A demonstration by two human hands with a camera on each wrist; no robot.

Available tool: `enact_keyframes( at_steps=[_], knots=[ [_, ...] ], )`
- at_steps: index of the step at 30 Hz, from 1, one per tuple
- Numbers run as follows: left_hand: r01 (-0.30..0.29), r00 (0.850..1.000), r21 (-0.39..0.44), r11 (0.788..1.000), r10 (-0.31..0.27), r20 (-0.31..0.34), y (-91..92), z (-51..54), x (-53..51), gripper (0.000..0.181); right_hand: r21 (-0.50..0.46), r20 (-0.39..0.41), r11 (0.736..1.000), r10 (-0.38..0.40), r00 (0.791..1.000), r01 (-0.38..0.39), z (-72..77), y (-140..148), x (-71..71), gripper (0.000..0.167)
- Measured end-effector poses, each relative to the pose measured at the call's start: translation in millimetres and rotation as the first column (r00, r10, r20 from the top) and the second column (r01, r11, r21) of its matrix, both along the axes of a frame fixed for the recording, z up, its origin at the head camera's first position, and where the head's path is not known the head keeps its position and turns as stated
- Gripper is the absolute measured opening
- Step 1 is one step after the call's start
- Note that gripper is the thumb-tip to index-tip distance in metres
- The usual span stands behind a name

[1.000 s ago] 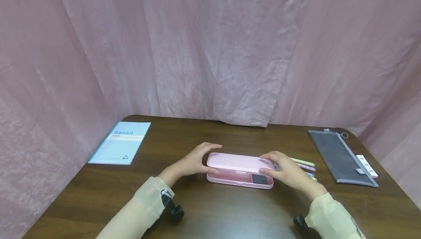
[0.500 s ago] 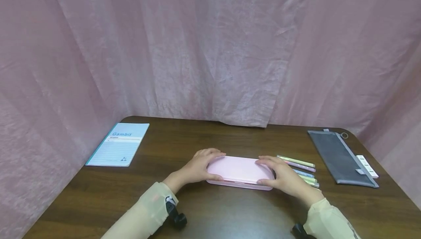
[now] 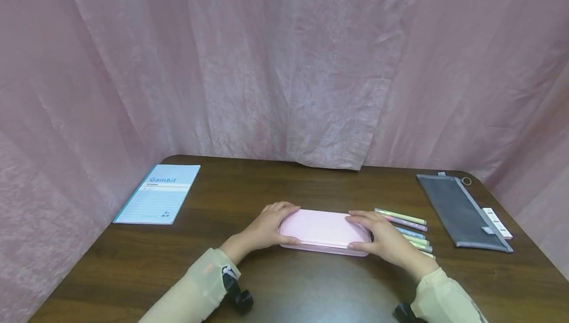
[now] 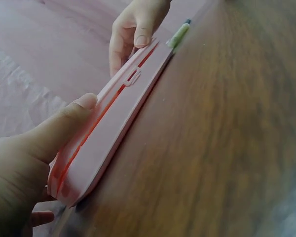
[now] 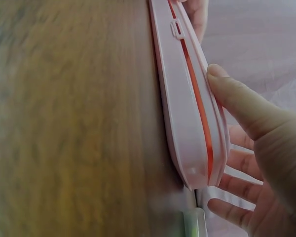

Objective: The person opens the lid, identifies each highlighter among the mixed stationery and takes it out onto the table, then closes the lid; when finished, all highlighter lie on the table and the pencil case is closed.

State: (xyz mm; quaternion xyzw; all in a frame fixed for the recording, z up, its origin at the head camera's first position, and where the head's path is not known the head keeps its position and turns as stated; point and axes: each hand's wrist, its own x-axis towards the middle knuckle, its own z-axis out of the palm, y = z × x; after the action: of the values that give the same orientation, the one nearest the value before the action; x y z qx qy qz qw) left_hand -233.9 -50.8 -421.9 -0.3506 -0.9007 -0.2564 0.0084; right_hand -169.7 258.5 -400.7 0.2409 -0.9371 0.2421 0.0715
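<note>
A pink pencil case [image 3: 322,228] lies on the table with its lid down. In both wrist views a thin reddish gap runs between lid and base, and the front clasp [image 4: 132,77] stands loose of the base. My left hand [image 3: 265,226] grips the case's left end, thumb along the front edge and fingers round the back. At the right end my right hand [image 3: 386,238] holds it the same way, its thumb [image 5: 237,96] on the lid's edge. The case's contents are hidden.
Several pastel pens [image 3: 411,234] lie just right of the case, partly behind the right hand. A grey zip pouch [image 3: 460,212] and a white box-like item [image 3: 497,223] are at far right. A blue notebook [image 3: 157,194] lies at far left. Pink curtains [image 3: 284,66] hang around the table.
The pencil case's lid has come down from partly raised, hiding the dark item seen inside. The left hand has moved in from beside the case onto its left end; the right hand has moved slightly.
</note>
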Motion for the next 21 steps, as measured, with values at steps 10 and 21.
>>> enact_keyframes(
  at_steps=[10,21],
  knots=[
    [-0.014,1.000,-0.021,1.000,0.014,-0.023,3.0,4.4,3.8,0.082,-0.001,-0.021,1.000,-0.001,1.000,0.001,0.0,-1.2,1.2,0.061],
    [-0.023,0.999,-0.022,0.999,0.023,-0.024,2.6,0.8,4.7,0.083,0.022,-0.046,1.000,0.002,0.999,-0.001,-3.5,-1.5,0.7,0.062]
  ],
)
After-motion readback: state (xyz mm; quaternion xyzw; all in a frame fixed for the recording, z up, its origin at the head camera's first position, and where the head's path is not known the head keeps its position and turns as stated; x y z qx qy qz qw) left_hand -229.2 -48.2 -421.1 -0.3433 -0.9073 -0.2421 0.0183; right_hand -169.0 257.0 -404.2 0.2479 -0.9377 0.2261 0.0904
